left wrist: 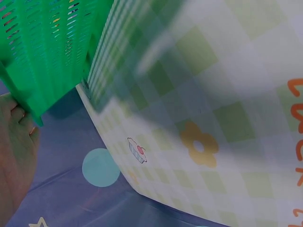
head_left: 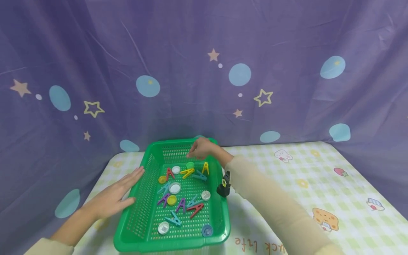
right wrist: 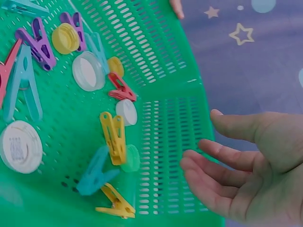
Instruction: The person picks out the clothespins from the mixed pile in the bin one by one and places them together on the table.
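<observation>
My one green basket point(head_left: 153, 247) sits before me on the checked cloth point(head_left: 306, 198), its long axis running from 6 o'clock to 12, leaning slightly toward 1. All o'clock places here are on a dial centred in it, 12 at the far end.

I count ten clothespins inside: two red clothespins point(head_left: 200, 206) at 12 and 4, two yellow clothespins point(head_left: 187, 172) at 1 and 2, two purple clothespins point(head_left: 183, 200) at 9 and 5, and four blue clothespins point(head_left: 177, 222) at 2, 10, between 3 and 4, and 6. The 6 o'clock one spreads its legs toward 10; the red one at 4 spreads its legs toward 8.

There are eight caps: four white or clear caps point(head_left: 163, 228) at 7, 3, 12 and the centre, two yellow caps point(head_left: 172, 200) at 11 and close to the centre, one green cap point(head_left: 190, 165) at 1, and one blue cap point(head_left: 207, 230) between 4 and 5.

My left hand point(head_left: 118, 194) lies open at the rim near 10, thumb apart. My right hand point(head_left: 203, 148) hangs at 1, fingers loosely bent, thumb clear of them, holding nothing.
</observation>
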Motion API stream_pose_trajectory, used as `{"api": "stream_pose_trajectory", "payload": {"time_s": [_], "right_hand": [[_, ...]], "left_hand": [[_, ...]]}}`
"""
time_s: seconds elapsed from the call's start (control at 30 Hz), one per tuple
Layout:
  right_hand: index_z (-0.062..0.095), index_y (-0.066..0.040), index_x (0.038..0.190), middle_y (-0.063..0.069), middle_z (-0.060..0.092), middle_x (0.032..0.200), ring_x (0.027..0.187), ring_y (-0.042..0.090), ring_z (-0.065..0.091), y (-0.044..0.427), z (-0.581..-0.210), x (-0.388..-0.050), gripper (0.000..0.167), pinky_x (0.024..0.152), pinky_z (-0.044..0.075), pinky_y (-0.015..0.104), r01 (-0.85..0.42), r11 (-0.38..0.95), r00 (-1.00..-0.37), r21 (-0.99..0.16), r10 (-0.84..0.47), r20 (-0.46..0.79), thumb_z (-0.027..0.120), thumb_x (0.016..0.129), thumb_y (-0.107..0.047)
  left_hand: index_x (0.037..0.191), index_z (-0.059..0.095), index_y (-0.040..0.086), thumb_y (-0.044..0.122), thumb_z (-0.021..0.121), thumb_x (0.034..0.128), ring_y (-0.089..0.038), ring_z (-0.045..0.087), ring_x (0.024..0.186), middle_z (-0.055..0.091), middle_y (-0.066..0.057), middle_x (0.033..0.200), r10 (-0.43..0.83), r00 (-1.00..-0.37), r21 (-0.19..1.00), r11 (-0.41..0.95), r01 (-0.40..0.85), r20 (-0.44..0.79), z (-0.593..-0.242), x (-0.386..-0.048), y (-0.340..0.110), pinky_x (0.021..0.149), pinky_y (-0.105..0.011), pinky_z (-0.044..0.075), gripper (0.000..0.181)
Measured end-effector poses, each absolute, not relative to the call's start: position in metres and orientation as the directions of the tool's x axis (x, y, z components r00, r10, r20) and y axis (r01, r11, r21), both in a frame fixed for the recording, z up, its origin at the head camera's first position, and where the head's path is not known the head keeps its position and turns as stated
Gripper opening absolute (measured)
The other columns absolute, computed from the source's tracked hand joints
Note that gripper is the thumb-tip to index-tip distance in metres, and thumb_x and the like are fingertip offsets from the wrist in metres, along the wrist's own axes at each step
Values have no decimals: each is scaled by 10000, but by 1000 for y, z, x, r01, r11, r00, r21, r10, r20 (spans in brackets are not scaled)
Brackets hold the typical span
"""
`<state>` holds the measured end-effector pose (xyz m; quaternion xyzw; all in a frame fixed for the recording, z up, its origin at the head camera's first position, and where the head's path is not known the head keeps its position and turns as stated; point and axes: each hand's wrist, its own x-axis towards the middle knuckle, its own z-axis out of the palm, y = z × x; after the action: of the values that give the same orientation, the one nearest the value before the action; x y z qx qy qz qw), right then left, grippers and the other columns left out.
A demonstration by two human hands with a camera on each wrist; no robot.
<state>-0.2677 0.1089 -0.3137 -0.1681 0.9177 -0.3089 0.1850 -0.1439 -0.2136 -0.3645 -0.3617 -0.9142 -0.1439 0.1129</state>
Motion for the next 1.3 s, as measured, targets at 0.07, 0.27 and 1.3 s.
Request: {"api": "stream_pose_trajectory", "payload": {"time_s": [0.07,0.27,1.3], "right_hand": [[729,-48,1076,148,732,987,985,300,688,102,-317,-269,291,843,587,369,-180,763,-875,-621,-413,-253,665,897,-268],[609,-81,736,-40,424,518,514,102,473,82,-333,-272,284,701,559,277,-96,861,-888,-499,-301,-348,679,882,-313],[678,-42,952,123,736,939,880,241,717,59,-353,-247,201,788,596,326,19,958,-794,-286,-160,-586,748,824,-181]], "left_hand": [[1521,265,60,264,606,877,124,6,1407,302,-161,1574,623,-719,178,705,687,309,-365,-144,-214,1061,6,15,757],[1519,270,57,262,603,877,144,-12,1392,308,-168,1569,619,-721,181,706,685,311,-366,-144,-215,1063,21,12,752],[1532,253,105,287,588,892,-108,189,1482,294,-125,1585,590,-758,193,739,646,277,-365,-142,-213,1170,-430,289,744]]}}
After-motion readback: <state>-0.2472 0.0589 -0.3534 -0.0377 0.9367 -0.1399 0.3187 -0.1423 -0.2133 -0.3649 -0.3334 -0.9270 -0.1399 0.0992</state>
